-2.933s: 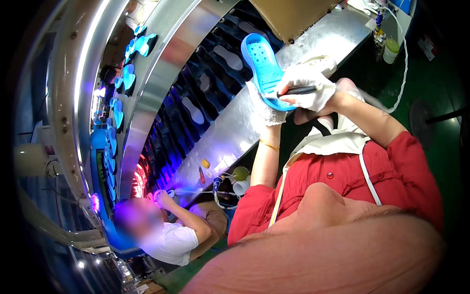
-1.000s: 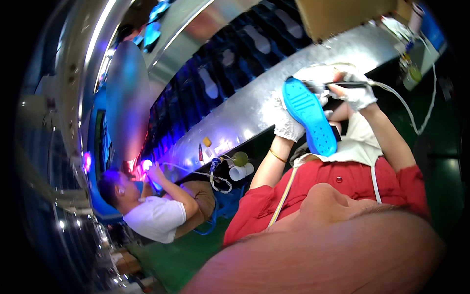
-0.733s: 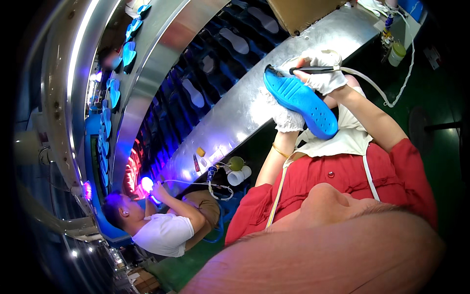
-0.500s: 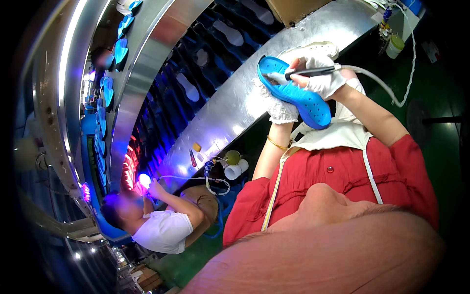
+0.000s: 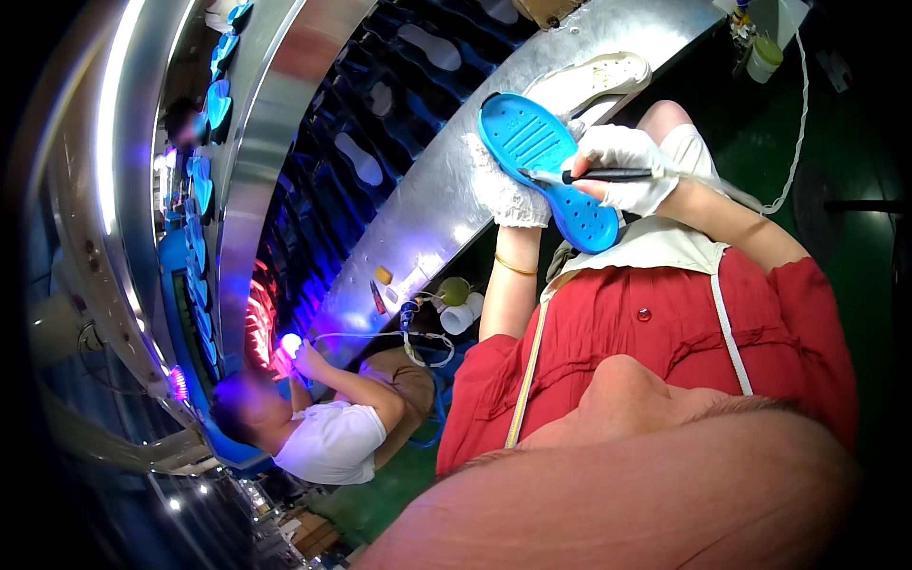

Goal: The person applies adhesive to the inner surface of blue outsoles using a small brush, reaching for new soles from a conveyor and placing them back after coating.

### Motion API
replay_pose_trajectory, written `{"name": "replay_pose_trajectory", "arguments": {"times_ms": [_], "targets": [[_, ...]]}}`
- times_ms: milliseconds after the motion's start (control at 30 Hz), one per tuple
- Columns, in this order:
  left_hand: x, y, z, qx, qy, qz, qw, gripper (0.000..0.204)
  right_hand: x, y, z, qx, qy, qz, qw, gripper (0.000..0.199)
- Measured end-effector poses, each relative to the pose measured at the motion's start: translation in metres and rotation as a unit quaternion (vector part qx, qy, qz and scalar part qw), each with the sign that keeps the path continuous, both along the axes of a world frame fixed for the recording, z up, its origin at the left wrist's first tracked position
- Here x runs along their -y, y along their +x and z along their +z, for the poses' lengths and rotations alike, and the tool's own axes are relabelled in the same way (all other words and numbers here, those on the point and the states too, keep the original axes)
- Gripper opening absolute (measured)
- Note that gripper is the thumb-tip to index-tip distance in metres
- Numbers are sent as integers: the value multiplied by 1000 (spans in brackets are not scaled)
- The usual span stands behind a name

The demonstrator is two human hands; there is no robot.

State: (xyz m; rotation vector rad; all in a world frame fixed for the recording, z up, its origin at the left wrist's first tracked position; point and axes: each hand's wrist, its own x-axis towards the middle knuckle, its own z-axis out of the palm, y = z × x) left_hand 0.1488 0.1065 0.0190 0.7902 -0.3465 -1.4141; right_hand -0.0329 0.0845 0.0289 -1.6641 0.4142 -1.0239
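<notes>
My left hand (image 5: 513, 195), in a white knit glove, is closed around the far left edge of a blue shoe sole (image 5: 532, 138), mostly from beneath. The sole has holes and raised bars and lies tilted, its wide end away from me and its narrow end near my apron. In my right hand (image 5: 622, 161), gloved in white with bare fingertips, is a slim black-handled brush (image 5: 608, 175). Its pale tip touches the sole near the left edge of its middle. A white shoe (image 5: 603, 78) rests just beyond the sole on the metal ledge.
A metal ledge (image 5: 408, 209) runs along a conveyor (image 5: 423, 90) carrying pale sole-shaped pieces. A co-worker (image 5: 332, 442) sits at left holding something by a bright light. Small bottles (image 5: 456, 304) stand between us. A green-lidded jar (image 5: 763, 59) and white tubing (image 5: 798, 142) are at right.
The blue sole has shifted a little left and turned its face more upward. The brush has moved from the wide part to the left edge of the middle. More of the white shoe shows.
</notes>
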Motion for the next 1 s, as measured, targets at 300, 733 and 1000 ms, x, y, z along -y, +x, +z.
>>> {"name": "replay_pose_trajectory", "arguments": {"times_ms": [300, 733, 1000], "targets": [[-32, -27, -14, 78, 70, -113, 988, 86, -5, -20, -12, -29, 208, 28, 977, 17], [23, 4, -25, -127, -246, -63, 959, 87, 13, 9, 3, 40, 317, -9, 948, 13], [40, 14, 6, -142, -293, -104, 940, 98, 18, 8, 16, 5, 389, 92, 917, 13]]}}
